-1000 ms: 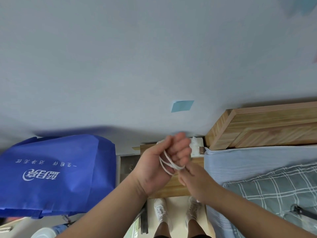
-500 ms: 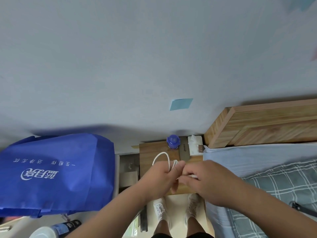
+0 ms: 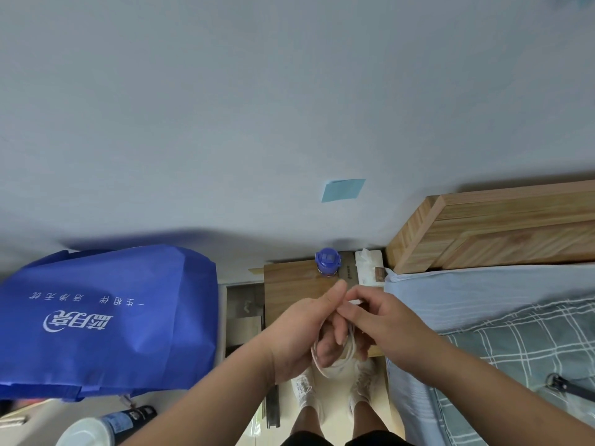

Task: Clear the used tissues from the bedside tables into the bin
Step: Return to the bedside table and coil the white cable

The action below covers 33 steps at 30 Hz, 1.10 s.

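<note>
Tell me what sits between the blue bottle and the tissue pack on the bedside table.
In the head view, a dark flat object lies between the blue bottle and the tissue pack.

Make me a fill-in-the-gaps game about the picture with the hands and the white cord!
1. Both hands, left hand and right hand, are holding a coiled ____ cord.
2. The bottle at the back of the bedside table has a ____ cap.
3. The big bag left of the table is ____.
4. The note stuck on the wall is light ____.

Missing words: white; blue; blue; blue
</note>
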Available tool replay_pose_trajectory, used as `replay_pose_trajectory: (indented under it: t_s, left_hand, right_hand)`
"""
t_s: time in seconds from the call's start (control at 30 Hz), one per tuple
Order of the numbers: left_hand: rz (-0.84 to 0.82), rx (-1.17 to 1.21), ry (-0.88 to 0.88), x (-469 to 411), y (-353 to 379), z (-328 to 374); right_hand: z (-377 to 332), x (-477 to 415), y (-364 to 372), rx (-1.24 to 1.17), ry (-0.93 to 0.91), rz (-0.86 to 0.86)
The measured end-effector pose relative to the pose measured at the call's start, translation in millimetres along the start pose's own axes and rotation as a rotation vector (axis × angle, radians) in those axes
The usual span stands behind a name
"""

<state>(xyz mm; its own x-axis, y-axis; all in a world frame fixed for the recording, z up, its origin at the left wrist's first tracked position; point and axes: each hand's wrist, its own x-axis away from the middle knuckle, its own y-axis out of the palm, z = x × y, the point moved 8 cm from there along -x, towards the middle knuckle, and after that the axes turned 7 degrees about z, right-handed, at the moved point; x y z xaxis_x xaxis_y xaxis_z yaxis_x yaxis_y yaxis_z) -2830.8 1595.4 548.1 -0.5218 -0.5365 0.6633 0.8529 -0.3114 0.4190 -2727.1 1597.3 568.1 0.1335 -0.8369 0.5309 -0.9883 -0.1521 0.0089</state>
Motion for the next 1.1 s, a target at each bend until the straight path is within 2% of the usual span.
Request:
replay_pose_trajectory:
  t_s: [0.17, 0.27, 0.4, 0.43, 0.53, 0.6, 0.7, 0.87, 1.0, 1.1]
  left_hand:
    - [0.397, -0.263, 0.151, 2.4, -31.6, 14.3]
    - [0.378, -0.322, 0.268, 5.8, -25.1, 20.5]
    - [0.380, -0.499, 0.347, 12.0, -18.7, 27.9]
    - [0.382, -0.486, 0.336, 13.2, -19.3, 29.9]
    - [0.254, -0.238, 0.261, 15.3, -10.9, 26.4]
    - [0.233, -0.134, 0.251, 17.7, -6.2, 25.1]
    - [0.322, -0.109, 0.283, 13.0, -7.1, 26.9]
    - [0.619, -0.383, 0.428, 10.6, -21.2, 28.0]
    - [0.711, -0.441, 0.486, 15.2, -25.9, 29.2]
    - [0.693, -0.372, 0.443, 14.5, -26.5, 27.1]
  right_hand:
    - [-8.3, 5.9, -15.5, 0.139, -0.112, 0.161]
    - [-8.4, 3.9, -19.7, 0.084, -0.084, 0.211]
    - [-10.2, 0.8, -24.4, -0.109, -0.013, 0.217]
    - [-8.9, 0.6, -23.4, -0.172, 0.003, 0.196]
    - [-1.7, -0.1, -21.1, -0.289, 0.042, 0.164]
    - [5.6, -1.0, -18.7, -0.350, 0.068, 0.165]
    - [15.4, -0.1, -9.7, -0.458, 0.112, 0.147]
    - [24.9, 4.6, -4.6, -0.432, 0.162, 0.186]
    - [23.5, 9.2, -4.1, -0.539, 0.164, 0.142]
    - [19.1, 12.8, -6.5, -0.426, 0.078, 0.171]
